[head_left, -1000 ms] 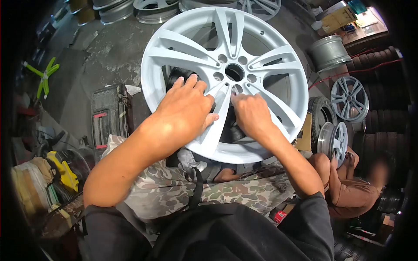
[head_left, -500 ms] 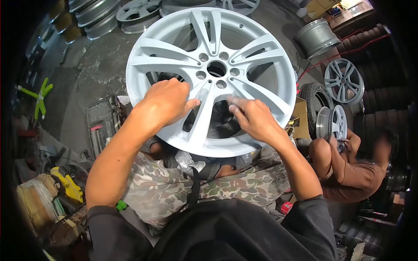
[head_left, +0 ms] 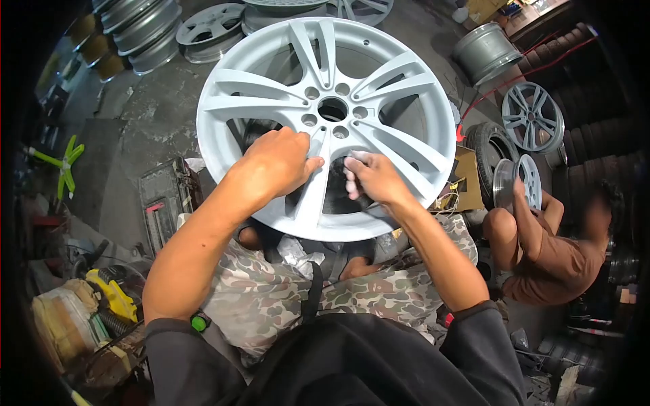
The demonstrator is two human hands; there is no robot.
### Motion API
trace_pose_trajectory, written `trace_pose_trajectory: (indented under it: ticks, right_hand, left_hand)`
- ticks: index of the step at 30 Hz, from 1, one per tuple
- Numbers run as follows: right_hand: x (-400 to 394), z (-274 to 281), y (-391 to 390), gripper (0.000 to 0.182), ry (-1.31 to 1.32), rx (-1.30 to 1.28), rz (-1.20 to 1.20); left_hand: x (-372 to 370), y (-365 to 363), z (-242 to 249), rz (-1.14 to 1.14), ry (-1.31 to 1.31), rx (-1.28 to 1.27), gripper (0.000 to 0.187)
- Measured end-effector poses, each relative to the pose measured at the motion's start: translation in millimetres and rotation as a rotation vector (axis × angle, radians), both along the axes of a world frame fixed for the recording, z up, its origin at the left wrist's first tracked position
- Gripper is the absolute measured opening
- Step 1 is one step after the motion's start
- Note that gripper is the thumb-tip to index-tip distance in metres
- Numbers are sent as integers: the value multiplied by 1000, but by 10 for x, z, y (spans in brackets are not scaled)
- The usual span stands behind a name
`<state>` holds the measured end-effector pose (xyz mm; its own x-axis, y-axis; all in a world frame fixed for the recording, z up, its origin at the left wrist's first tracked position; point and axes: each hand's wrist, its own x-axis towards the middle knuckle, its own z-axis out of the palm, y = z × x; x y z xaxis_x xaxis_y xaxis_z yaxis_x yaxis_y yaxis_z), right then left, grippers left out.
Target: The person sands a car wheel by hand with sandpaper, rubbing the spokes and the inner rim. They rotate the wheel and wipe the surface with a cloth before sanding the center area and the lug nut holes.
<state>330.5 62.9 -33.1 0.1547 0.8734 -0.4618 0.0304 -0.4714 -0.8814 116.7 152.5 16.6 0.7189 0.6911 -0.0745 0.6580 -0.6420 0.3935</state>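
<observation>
A large light grey alloy wheel rim (head_left: 313,196) lies in front of me above my lap, face up, with paired spokes, bolt holes and an open centre bore. My left hand (head_left: 276,161) is closed over a spoke left of the lower middle, its thumb against the nearest spoke. Some of its fingers are hidden behind the metal. At the opening just right of that spoke, my right hand (head_left: 372,177) is curled, its fingertips coated whitish. Whatever may be pinched in those fingers is too small or hidden to name.
On the right a person in a brown top (head_left: 558,260) crouches by another wheel rim (head_left: 530,179). A tyre (head_left: 492,145) and a cardboard box (head_left: 467,177) stand beside my rim. Stacked rims (head_left: 145,34) are at the back left. A green cross-shaped stand (head_left: 66,166) is far left.
My right hand, blurred before, has moved slightly left and down and turned, so its whitened fingertips show. My left hand keeps its place on the spoke. The view has shifted slightly.
</observation>
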Motion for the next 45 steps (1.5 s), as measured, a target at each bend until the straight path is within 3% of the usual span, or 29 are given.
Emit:
trace_pose_trajectory:
  ticks: [2,4,6,8,11,12,14,18,20,22,24,25,26,29,30,32,33,36,38,40,42,44,45]
  right_hand:
    - [-120,-72,33,23,19,24,-27]
    - [-164,-45,35,22,8,-2,188]
    - [30,165,-64,21,31,-73,292]
    - [188,489,-159,32,168,-278,387]
    - [402,800,-206,47,-197,-80,252]
    - [463,725,-190,50,-414,189,274]
    - [581,720,-255,45,-854,254,263]
    - [791,606,-221,34,-1095,407,289]
    - [837,616,-121,22,-1371,858,262]
    - [800,653,-44,24,-1228,755,266]
    - [705,653,84,30,-672,442,440]
    - [602,678,126,39,-628,274,446]
    - [587,612,194,39,-628,281,448]
    - [537,373,494,45,-1289,469,722]
    - [541,327,629,45,-1285,474,724]
    - [567,216,896,46,-1322,463,1004]
    - [504,242,931,44,-1235,614,1101]
    - [252,226,872,44,-1256,673,1217]
    - [356,212,833,39,-1107,777,1175]
    - [431,270,750,44,-1304,480,867]
    - [558,463,806,42,-1330,12,790]
    - [538,482,832,40,-1300,97,940]
    - [547,381,891,40,-1276,271,989]
  left_hand:
    - [15,-23,-5,-18,-4,11,51]
    - [22,-24,30,-18,35,3,51]
    - [27,-13,44,-19,46,-24,51]
    - [22,-4,47,-16,60,-49,51]
    - [-5,-21,36,-6,28,-21,52]
    - [-2,-18,32,-5,30,-26,52]
    - [-7,-8,56,1,34,-27,52]
    - [-4,-2,76,7,57,-89,52]
    - [-6,-7,35,5,40,-85,51]
    - [6,-34,4,46,46,-17,50]
    - [18,-33,2,75,44,-16,49]
    - [19,-29,11,101,43,-21,49]
    - [14,-27,29,106,44,-16,49]
    - [-11,-37,55,125,20,-19,49]
    - [-21,-29,56,130,24,-18,49]
    - [-45,-16,64,128,12,-30,49]
    - [-59,-2,69,131,11,-30,49]
    - [-79,43,97,166,-11,-40,49]
    - [-76,75,117,135,-11,-74,50]
    - [-75,85,125,139,-12,-60,51]
    - [-89,62,106,146,-10,-60,51]
    - [-102,90,131,172,8,-132,52]
    - [-98,105,125,165,8,-130,52]
